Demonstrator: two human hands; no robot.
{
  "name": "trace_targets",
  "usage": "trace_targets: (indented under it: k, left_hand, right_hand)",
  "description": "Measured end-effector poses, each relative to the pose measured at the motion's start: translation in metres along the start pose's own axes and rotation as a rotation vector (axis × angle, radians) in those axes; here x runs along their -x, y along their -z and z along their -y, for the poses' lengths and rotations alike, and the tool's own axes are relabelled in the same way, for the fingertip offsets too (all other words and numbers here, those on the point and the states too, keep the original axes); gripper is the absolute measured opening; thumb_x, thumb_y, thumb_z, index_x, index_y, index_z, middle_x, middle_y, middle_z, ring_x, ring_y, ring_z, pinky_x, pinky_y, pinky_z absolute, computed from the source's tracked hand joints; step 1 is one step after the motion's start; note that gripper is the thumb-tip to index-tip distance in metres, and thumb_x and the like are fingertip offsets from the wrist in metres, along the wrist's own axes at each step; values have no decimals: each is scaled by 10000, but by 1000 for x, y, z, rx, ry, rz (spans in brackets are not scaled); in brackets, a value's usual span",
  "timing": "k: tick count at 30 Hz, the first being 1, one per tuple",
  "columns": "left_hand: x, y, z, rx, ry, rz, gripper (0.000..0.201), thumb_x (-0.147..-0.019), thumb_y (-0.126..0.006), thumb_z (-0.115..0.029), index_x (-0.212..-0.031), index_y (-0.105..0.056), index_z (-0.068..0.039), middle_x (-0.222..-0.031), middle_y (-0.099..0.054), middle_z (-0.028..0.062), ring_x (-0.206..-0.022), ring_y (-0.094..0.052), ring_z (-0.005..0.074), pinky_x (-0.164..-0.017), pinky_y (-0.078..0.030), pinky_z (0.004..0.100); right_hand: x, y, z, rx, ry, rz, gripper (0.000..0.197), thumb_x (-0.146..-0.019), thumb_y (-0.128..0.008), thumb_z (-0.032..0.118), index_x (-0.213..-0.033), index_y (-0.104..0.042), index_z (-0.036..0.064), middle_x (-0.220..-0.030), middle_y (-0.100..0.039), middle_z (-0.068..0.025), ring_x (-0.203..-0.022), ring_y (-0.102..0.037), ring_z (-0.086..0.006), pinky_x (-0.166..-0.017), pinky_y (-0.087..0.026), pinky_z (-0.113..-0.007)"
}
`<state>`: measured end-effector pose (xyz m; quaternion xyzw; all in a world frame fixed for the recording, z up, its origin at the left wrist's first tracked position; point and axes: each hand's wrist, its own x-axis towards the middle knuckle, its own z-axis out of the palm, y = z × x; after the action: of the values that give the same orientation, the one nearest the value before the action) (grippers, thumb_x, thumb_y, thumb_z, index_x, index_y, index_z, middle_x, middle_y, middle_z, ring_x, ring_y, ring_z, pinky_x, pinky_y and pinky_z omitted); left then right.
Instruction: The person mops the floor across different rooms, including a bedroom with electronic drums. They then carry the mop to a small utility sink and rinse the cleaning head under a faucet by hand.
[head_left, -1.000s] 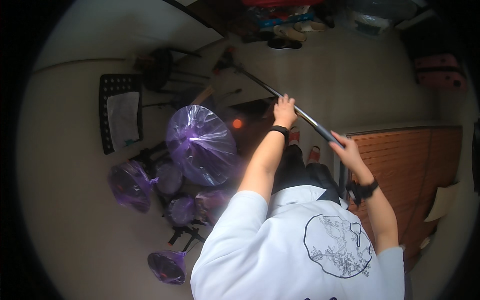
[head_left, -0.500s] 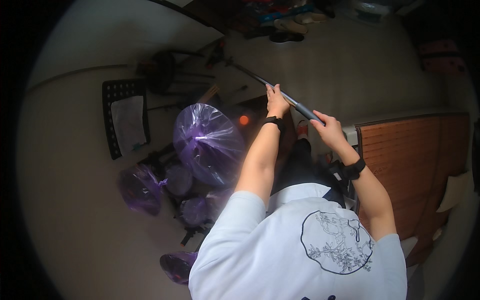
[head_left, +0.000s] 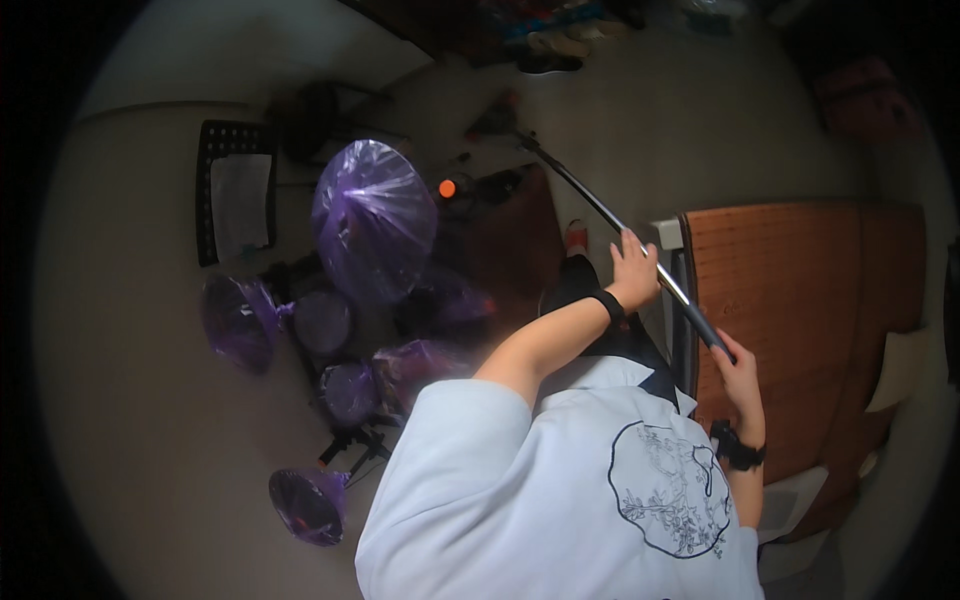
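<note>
I hold a long metal pole (head_left: 588,197) slantwise in both hands. My left hand (head_left: 635,272) is closed around its shaft, partway down. At the near end, my right hand (head_left: 738,372) grips the dark grey handle (head_left: 703,325). The pole's far end meets a dark, wide head (head_left: 495,116) with a reddish part, close to the floor; it is too blurred to tell its kind. Dark bands sit on both my wrists.
On the left stands a drum kit with purple plastic (head_left: 372,225) over its cymbals and pads. A perforated music stand (head_left: 207,190) holds paper. To the right is a platform with a brown slatted mat (head_left: 790,290). Shoes (head_left: 550,62) and a reddish case (head_left: 868,100) lie farther off.
Both my hands have moved right and nearer to me with the pole. The pole's head has come out into fuller view, farther right. My view has shifted, so the drum kit sits more leftward.
</note>
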<state>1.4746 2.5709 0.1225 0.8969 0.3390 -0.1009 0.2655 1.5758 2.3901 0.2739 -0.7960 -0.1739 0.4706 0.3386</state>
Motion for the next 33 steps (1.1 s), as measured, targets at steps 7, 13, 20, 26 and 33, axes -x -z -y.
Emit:
trace_targets:
  k: [7,13,20,26,33]
  left_hand:
    - [77,-66,-93,-162,-582,84,463,-718,-567,-286,-1061,-469,10,-1292,-347,201,-1244,-271,347,-949,-224,586]
    - [90,-75,-103,-77,-622,341,195,-734,-532,-214,-874,-561,-82,-880,-565,66,-934,-520,222,-857,-329,510]
    - [51,-63,-68,-43,-474,81,236,-656,-609,-189,-849,-514,-93,-885,-529,43,-943,-492,209,-767,-344,441]
    - [7,-34,-12,21,-241,78,275,-652,-595,-125,-921,-542,-100,-980,-534,57,-1038,-456,221,-873,-320,491]
    - [-17,29,93,-206,37,43,453,-653,-684,-352,-1069,-548,-234,-1262,-394,82,-1181,-362,261,-959,-230,572]
  right_hand:
    - [145,56,-77,-38,-119,-122,314,-817,-540,88,-1102,-531,-43,-747,-508,43,-614,-409,-25,-518,-323,-159]
    - [163,48,-121,-160,-175,-85,350,-779,-575,55,-1111,-529,-46,-841,-565,-24,-730,-481,-75,-661,-398,-197]
    - [101,43,-73,-5,36,-57,351,-751,-601,80,-1079,-552,-36,-773,-563,-16,-674,-489,-79,-621,-407,-213]
    - [31,4,-36,39,127,-42,321,-736,-618,132,-1021,-583,-11,-716,-560,-11,-649,-501,-87,-604,-414,-226]
    - [-44,-85,7,-205,8,259,247,-784,-591,223,-927,-574,21,-606,-528,-22,-441,-467,-86,-387,-358,-221]
